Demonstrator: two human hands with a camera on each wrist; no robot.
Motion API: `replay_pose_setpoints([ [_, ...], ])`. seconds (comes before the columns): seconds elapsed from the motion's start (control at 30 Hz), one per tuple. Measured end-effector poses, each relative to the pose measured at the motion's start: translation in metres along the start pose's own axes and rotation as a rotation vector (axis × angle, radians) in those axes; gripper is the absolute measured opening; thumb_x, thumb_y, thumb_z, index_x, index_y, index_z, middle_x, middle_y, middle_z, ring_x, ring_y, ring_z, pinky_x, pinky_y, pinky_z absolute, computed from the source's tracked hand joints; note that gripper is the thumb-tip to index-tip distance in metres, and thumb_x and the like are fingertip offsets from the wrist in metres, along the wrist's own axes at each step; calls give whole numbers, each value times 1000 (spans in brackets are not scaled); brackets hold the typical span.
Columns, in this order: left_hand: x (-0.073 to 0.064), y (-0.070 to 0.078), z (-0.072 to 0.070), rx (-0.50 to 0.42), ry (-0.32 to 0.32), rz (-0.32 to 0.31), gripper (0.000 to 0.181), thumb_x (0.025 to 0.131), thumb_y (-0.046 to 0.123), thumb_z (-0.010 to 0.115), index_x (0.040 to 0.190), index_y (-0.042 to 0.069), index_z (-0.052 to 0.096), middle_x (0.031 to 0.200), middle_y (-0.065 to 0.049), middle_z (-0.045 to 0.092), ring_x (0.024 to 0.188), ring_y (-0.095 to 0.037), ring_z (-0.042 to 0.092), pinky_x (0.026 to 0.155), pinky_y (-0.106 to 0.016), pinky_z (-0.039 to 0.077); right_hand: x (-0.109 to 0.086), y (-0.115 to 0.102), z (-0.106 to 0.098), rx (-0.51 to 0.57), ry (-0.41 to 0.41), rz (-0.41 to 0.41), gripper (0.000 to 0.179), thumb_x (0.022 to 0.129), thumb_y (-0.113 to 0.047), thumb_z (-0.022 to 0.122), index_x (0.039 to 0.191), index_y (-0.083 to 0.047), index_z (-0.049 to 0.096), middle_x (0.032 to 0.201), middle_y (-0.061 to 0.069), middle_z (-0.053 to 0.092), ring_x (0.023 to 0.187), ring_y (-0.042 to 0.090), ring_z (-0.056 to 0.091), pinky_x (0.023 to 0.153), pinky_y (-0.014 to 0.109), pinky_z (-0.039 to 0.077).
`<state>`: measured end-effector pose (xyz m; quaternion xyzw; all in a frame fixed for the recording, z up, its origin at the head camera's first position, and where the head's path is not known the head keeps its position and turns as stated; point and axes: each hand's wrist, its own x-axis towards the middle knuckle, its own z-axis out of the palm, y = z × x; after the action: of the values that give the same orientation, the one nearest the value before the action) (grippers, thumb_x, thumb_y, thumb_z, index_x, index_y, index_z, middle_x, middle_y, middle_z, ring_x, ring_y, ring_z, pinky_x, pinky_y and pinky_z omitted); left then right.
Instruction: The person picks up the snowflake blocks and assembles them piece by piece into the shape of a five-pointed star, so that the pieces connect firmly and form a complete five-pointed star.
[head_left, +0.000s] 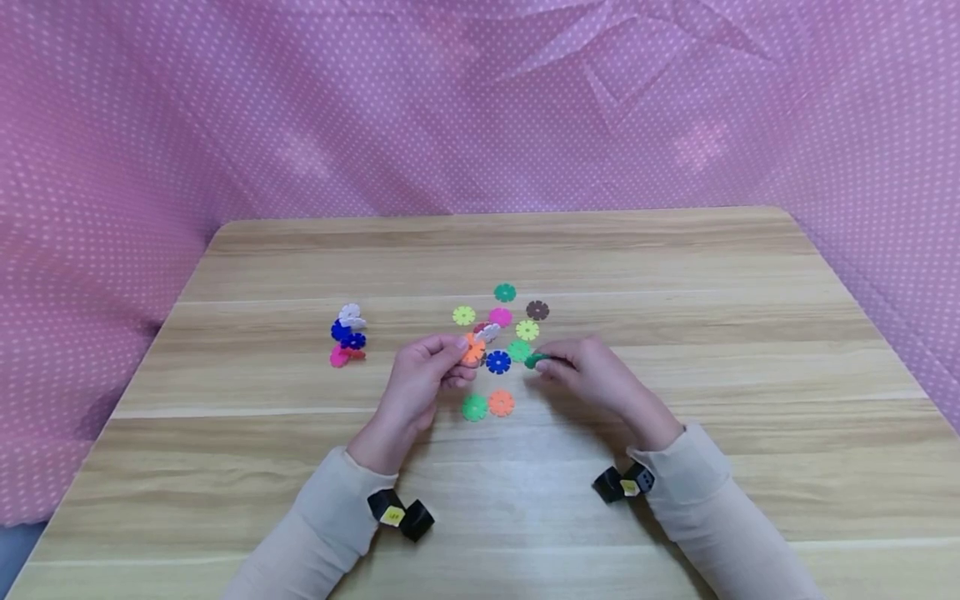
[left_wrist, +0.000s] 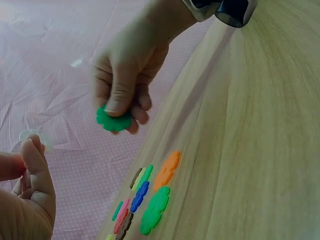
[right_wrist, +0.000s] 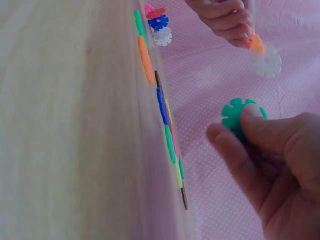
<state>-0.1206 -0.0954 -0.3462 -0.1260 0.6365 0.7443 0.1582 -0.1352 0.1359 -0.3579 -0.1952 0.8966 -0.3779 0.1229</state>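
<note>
Head view: right hand (head_left: 592, 372), angled inward, pinches green disc (head_left: 534, 361).

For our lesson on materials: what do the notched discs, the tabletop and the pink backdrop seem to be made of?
Notched discs: probably plastic, fairly matte; evenly coloured, cleanly slotted rims.
Tabletop: smooth wood or wood-look laminate; grain streaks, soft sheen.
Pink backdrop: probably fabric, finish unclear; creases and soft folds.

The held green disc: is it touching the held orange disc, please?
Apart: the right wrist view shows pink cloth between the green disc and the orange disc.
</note>
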Motion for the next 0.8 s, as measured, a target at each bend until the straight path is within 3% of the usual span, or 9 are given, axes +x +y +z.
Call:
replay_pose_setpoints([
  [0.3, 0, -2, 4, -37, -20, 6, 12, 92, 10, 57, 98, 1, 62, 70, 0, 67, 64, -9, 65, 62, -22, 55, -4, -12, 1, 111, 135, -75, 11, 88, -11, 62, 98, -9, 67, 80, 1, 68, 71, 10, 63, 63, 22, 55],
  [0.8, -1, -5, 15, -77, -52, -19, 12, 91, 11, 59, 97, 2, 63, 71, -2, 67, 64, -10, 65, 64, -21, 55, -4, -22, 10, 204, 326, -310, 5, 86, -3, 63, 90, -2, 64, 76, 10, 68, 67, 13, 64, 59, 22, 55],
])
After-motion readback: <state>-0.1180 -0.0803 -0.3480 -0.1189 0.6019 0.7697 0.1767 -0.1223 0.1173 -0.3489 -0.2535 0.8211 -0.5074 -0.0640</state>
